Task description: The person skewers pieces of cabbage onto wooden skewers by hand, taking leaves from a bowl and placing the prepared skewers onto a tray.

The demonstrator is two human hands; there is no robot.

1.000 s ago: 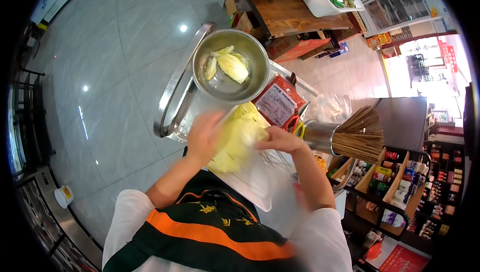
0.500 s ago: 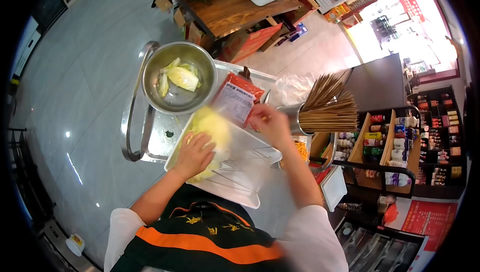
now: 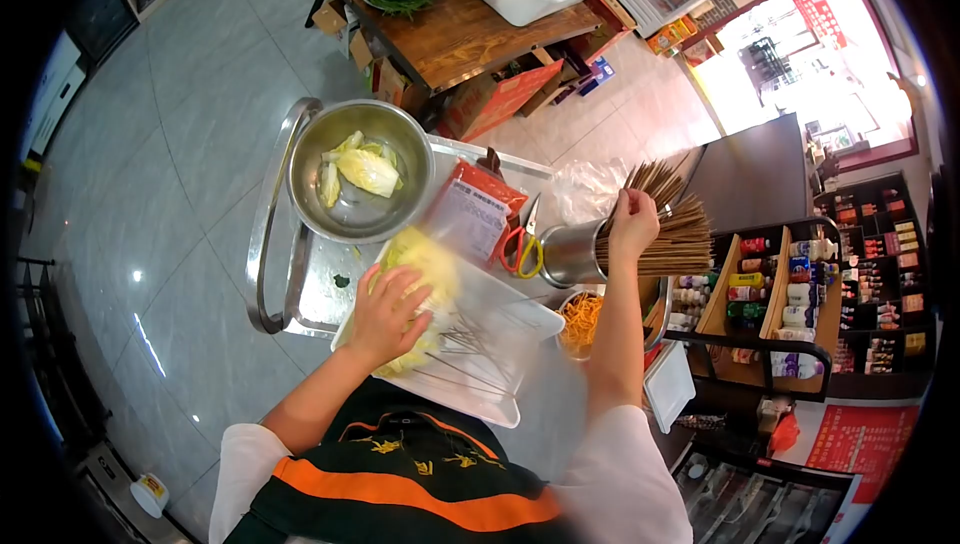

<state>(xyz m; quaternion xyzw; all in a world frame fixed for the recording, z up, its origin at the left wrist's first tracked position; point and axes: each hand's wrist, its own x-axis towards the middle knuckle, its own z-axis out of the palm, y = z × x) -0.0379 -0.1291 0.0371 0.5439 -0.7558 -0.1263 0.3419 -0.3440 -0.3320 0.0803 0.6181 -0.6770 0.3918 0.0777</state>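
One left hand (image 3: 391, 316) splayed on blurred cabbage (image 3: 430, 262), right hand (image 3: 633, 227) curled at sticks (image 3: 682, 244), grip hard to tell.

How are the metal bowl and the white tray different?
The metal bowl is round; the white tray is roughly rectangular. The bowl has no hand on it; at the tray, the left hand lies spread over the yellow leaves. The bowl holds a few pale cabbage pieces; the tray also contains thin sticks. Both hold leafy vegetables.
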